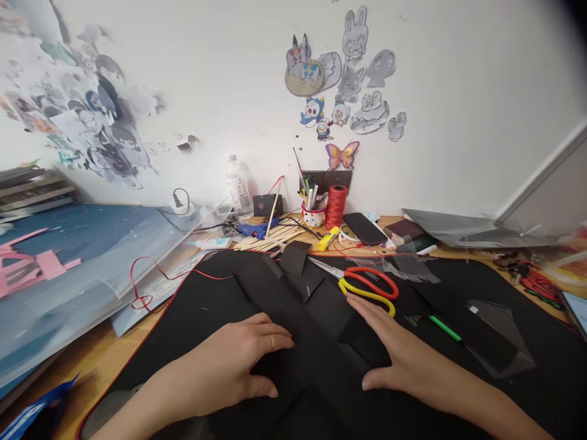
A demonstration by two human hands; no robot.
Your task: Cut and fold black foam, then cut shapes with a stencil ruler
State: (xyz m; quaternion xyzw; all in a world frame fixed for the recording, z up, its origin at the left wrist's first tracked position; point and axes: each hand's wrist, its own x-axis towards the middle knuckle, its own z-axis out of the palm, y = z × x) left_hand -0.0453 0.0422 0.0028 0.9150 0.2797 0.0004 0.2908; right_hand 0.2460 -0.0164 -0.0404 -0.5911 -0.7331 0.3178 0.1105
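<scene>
Characters on the label of the clear plastic bottle [239, 190] are too small to read, and the white print on the shiny blue packet [39, 410] is blurred. Matte black folded paper pieces [323, 305], creased and angular, lie between the hands on the black, red-edged mat [181, 327]. The left hand [233, 351] keeps its fingers together, thumb apart; the right hand [398, 345] spreads its thumb wide, fingertips beside the red-and-yellow-handled scissors [340, 274]. I cannot tell whether either presses the paper.
</scene>
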